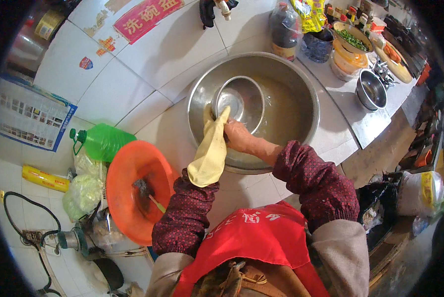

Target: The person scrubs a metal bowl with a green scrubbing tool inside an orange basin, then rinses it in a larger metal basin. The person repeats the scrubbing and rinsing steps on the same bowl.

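My left hand point(215, 130) wears a pale yellow rubber glove and grips the near-left rim of a metal bowl point(257, 102), its thumb over the edge. The bowl is tilted, with its mouth facing up towards me. Close beside the glove, my bare right hand point(240, 136) has its fingers curled at the bowl's near side. The glove and bowl hide its fingertips, and whether it holds anything cannot be told. Both hands are over a large stainless steel basin point(314, 111) that contains cloudy brownish water point(281, 105).
Left of the basin stands an orange plastic basin point(121, 185) with a dark scrubber point(144, 188) in it, beside a green plastic jug point(107, 141). On the right are a dark-lined bowl point(371, 89), lidded tubs point(350, 61) and a large bottle point(284, 33). A tap point(225, 9) projects above.
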`<state>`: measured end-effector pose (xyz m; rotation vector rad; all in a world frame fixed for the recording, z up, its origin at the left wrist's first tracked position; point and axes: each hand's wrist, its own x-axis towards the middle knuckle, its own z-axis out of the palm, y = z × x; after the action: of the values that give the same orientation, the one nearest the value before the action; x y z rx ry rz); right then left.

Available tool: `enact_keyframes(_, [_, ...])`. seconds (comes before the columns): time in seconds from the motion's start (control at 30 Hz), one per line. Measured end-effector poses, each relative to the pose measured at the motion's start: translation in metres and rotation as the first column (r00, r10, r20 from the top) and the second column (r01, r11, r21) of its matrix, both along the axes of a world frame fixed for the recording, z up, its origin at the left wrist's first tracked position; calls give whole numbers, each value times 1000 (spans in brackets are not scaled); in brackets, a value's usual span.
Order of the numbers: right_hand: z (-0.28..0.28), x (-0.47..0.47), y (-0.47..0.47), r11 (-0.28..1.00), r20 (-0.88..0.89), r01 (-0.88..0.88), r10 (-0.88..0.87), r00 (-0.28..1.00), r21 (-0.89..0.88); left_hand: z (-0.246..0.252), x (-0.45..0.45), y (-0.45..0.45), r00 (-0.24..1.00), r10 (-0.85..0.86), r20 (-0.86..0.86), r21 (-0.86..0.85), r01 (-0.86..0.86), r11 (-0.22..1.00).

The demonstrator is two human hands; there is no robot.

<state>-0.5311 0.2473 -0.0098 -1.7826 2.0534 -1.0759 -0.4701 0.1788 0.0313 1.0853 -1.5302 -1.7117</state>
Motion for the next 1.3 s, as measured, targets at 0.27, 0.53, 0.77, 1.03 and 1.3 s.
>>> enact_keyframes(0.27, [3, -69, 42, 984, -646, -132, 179, 742, 121, 30, 15, -51, 980, -197, -20, 388, 189, 902])
enact_keyframes(0.53, [-3, -15, -3, 993, 93, -77, 85, 992, -93, -14, -7, -10, 980, 147, -136, 220, -115, 969])
enact_keyframes(0.77, [-29, -89, 40, 971, -803, 115, 103, 587, 209, 52, 46, -14, 927, -319, 196, -130, 347, 929])
enact_keyframes(1.03, [-20, -107, 35, 764, -35, 217, -247, 968, 608, 15, 10, -33, 936, -220, 276, -51, 243, 969])
enact_keyframes(1.3, [-37, -31, -22, 954, -25, -179, 190, 981, 240, -8, 7, -25, 971, -165, 175, 90, 152, 984])
